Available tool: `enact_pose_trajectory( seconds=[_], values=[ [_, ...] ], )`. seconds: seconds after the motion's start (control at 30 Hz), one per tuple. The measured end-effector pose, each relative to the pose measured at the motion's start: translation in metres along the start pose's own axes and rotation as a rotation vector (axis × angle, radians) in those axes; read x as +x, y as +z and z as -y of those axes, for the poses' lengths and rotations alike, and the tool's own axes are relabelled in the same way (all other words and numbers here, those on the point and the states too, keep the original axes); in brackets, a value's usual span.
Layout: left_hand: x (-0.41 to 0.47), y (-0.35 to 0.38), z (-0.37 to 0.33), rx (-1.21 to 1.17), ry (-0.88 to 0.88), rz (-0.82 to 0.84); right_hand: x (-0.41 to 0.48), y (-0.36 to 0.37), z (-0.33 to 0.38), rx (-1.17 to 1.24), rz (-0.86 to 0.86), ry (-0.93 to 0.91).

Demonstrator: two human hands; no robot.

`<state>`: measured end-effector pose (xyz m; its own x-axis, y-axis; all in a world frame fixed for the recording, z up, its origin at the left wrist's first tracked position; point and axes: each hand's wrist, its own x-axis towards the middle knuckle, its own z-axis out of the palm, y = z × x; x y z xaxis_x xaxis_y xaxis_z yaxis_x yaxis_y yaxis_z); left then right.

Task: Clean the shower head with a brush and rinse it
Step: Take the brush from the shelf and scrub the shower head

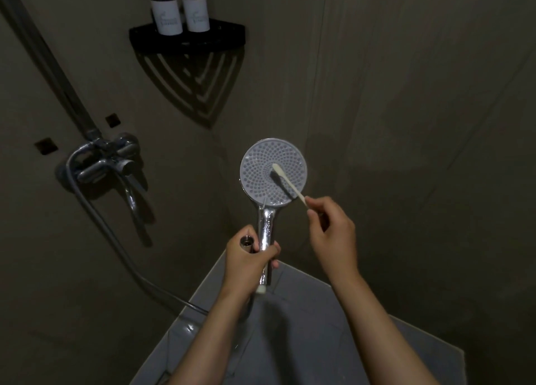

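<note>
In the head view, at centre frame, the shower head [272, 172] faces the camera. The left hand [249, 260] curls round its chrome handle and seems to hold the hose end [246, 241] too. The right hand [333, 233] pinches the tail of the brush [287, 181], bristles on the nozzle face. So light a pinch could let the brush twist or drop, and the slick handle may turn.

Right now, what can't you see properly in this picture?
All in the head view:
Tops of the bottles: cut off by the top edge; labels too blurred to read.
Bristles: hidden under the brush, against the shower head.
End of the brush: inside the right hand.
Grip of the shower head: partly covered by the left hand.
</note>
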<state>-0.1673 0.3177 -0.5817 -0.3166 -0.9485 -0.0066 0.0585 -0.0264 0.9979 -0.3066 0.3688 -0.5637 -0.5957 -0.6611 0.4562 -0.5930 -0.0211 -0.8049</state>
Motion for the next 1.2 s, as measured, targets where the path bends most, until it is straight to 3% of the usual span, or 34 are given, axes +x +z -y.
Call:
enact_pose_trajectory(
  seconds=[0.43,0.67,0.8,1.2],
  values=[
    [-0.003,0.001,0.0,0.006,0.007,0.008,-0.002,-0.011,-0.014,-0.055,-0.173,0.11],
    [-0.003,0.002,0.003,-0.021,-0.005,-0.002,-0.005,-0.009,-0.008,0.128,-0.129,0.102],
    [-0.004,0.004,0.001,-0.033,0.006,-0.002,-0.01,0.005,-0.005,0.055,-0.025,0.05],
    [-0.003,0.005,-0.001,-0.108,-0.035,-0.01,-0.012,-0.008,-0.018,-0.107,-0.165,0.132]
  ],
)
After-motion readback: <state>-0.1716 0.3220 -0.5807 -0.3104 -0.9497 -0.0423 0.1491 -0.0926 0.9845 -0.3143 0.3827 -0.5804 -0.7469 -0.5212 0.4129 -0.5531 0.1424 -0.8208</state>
